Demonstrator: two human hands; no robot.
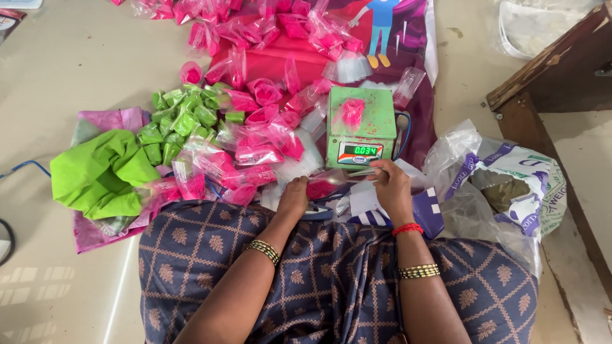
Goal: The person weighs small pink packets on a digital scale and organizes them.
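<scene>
Pale floor spreads around me, strewn with filled packets, and I sit with my patterned skirt [331,280] across my lap. Taking the green digital scale [361,127] as the landmark: one pink powder packet [352,112] rests on its platform, and heaps of pink packets [255,150] and green packets [182,118] lie to its left. Just below the scale, my left hand [294,197] and right hand [390,185] share a clear pouch of pink powder [324,185]. Its long axis runs across, from one hand to the other. My left fingers close on its lower left end; my right fingers pinch the upper right edge, nearer the scale. A big open plastic sack [491,185] sits right of the scale.
</scene>
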